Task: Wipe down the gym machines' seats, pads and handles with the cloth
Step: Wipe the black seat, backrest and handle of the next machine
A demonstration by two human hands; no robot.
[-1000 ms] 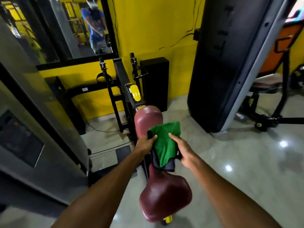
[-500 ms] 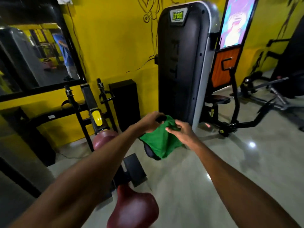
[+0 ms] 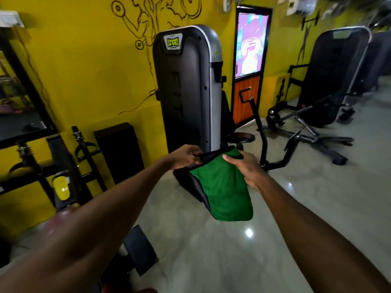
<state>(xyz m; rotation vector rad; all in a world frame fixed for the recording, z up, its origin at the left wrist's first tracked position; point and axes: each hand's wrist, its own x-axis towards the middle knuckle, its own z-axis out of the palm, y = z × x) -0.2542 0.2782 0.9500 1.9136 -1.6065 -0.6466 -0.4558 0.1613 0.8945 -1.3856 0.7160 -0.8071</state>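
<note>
Cloth [image 3: 224, 187] now hangs lower between left hand [image 3: 186, 157] and right hand [image 3: 248, 170].

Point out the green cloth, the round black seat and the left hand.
green cloth [image 3: 224, 191], head view, middle of its green face.
round black seat [image 3: 243, 137], head view, top of the pad.
left hand [image 3: 186, 157], head view, its back.

Place: gym | evidence: a black-shrouded machine [image 3: 186, 92] with a seat [image 3: 243, 137] is seen centre | a second machine [image 3: 338, 66] is seen at right | a weightlifter mural [image 3: 156, 17] is drawn on the yellow wall [image 3: 84, 60] | a mirror [image 3: 12, 106] is mounted left
</note>
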